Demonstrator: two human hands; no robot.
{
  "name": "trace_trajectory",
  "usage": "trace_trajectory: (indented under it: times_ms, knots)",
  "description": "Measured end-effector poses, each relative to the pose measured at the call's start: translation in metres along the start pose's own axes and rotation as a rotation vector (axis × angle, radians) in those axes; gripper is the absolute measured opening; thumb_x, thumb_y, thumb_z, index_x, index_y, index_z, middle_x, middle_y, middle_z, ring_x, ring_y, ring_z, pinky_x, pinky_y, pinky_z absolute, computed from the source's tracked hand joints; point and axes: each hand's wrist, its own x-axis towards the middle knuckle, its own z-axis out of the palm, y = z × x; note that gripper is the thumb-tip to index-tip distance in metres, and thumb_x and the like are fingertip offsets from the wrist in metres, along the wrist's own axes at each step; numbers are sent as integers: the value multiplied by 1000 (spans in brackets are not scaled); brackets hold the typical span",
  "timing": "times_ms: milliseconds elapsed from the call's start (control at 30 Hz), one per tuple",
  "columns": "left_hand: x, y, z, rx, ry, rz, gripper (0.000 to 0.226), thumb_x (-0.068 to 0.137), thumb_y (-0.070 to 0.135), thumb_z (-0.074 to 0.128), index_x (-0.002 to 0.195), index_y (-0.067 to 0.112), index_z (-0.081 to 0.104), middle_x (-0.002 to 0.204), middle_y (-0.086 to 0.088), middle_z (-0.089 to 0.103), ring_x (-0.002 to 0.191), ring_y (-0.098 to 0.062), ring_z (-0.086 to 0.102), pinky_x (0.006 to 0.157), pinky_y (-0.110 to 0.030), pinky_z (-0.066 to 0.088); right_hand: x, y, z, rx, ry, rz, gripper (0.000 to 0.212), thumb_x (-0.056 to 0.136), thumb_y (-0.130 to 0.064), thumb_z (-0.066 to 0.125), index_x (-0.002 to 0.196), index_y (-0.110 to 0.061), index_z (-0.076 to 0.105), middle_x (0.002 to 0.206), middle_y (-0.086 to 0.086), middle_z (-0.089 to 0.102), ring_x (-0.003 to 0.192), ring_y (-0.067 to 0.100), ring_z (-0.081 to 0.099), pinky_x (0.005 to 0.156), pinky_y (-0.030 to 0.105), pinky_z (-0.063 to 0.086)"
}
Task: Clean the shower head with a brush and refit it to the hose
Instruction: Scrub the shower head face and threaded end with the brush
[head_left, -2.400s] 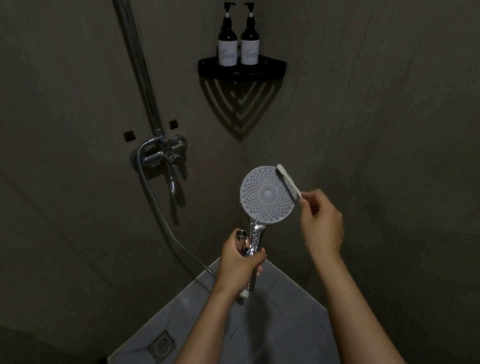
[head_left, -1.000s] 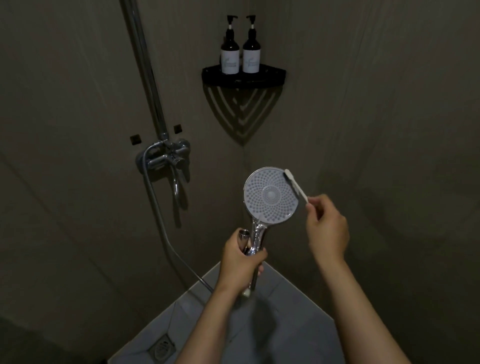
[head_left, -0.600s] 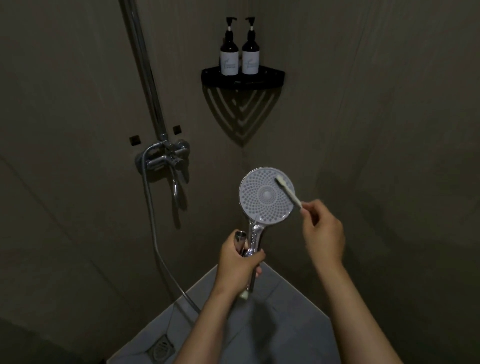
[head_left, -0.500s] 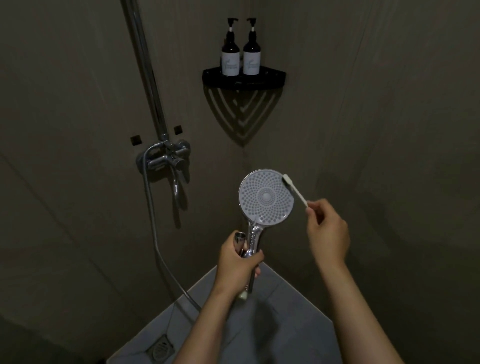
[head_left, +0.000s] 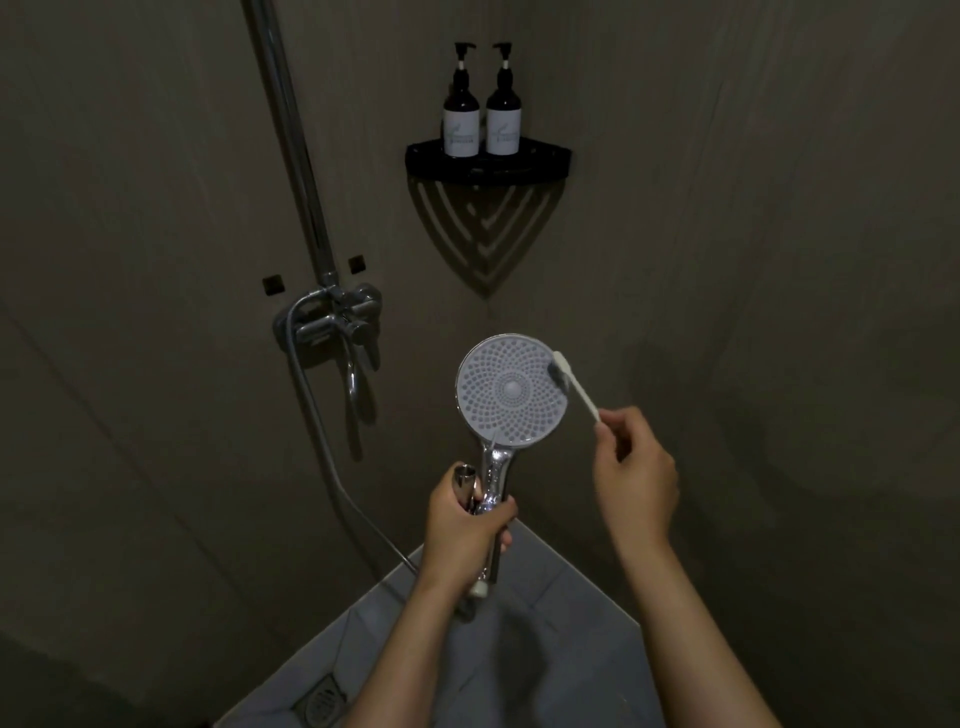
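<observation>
Left hand (head_left: 464, 526): fingers (head_left: 493, 519) are clenching around the chrome handle of the round grey-faced shower head (head_left: 511, 391), which is standing upright in mid-air before the wall corner. The palm is hiding the handle's middle. Right hand (head_left: 637, 474) is pinching the tail of the thin white brush (head_left: 575, 385). The brush tip is lying on the face's right rim, its bristles blurred. The grey metal hose (head_left: 321, 423) is dropping from the chrome wall mixer (head_left: 332, 321) and is disappearing behind the left forearm.
</observation>
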Motion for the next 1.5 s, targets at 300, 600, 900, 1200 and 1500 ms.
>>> trace_trajectory:
  times_ms: [300,600,900,1200,1500]
  knots:
    - [2,1,1,1,21,16,40,76,-11,66,69,14,36,59,-18,50,35,-16,50,38,-25,42,-1,7,0,-123,-4,63,7,91,-22,55,93,-25,62,89,-2,70,83,26,64,60,28,35]
    - [5,5,3,-5,35,22,37,77,-10,66,70,13,38,54,-13,48,34,-13,49,37,-22,41,-12,-2,13,-69,-107,-52,6,91,-23,56,93,-23,62,89,-8,68,80,16,62,59,26,39]
    - [7,1,-3,28,56,38,39,77,-9,66,69,14,36,54,-9,47,35,-15,49,38,-23,41,-11,2,15,9,-82,-37,7,90,-21,57,92,-25,62,86,-6,69,80,20,65,65,41,52]
    - [7,7,-4,8,57,55,32,78,-8,66,73,11,40,61,-13,52,38,-15,51,40,-26,45,-18,8,12,-53,-44,19,6,89,-21,57,92,-23,62,83,-3,69,79,23,64,60,31,44]
    - [6,7,-2,-46,90,26,38,77,-8,68,69,15,39,60,-16,53,37,-18,51,43,-28,45,-22,3,17,-57,-71,-20,5,90,-21,57,91,-21,61,87,-5,69,81,21,64,62,32,45]
